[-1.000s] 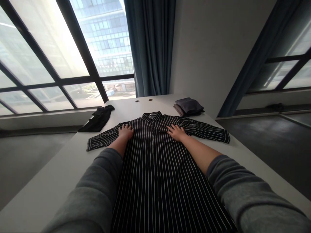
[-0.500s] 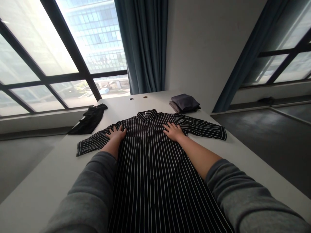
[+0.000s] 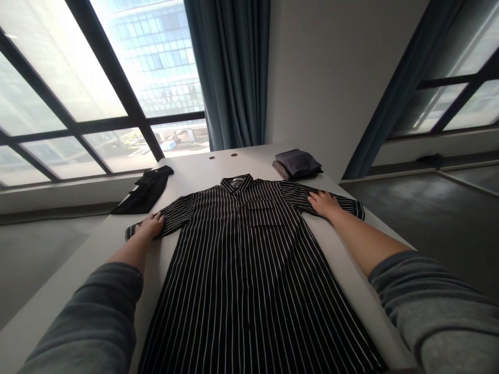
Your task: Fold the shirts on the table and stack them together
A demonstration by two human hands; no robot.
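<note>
Hands (image 3: 150, 225) (image 3: 326, 204) moved outward, open, flat, resting on striped shirt (image 3: 241, 249) sleeves.

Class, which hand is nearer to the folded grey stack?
Right. The right hand lies on one striped sleeve, in front of the folded grey stack; the left hand is farther, across the shirt on the other sleeve.

room with tall windows (image 3: 113, 67)
</note>
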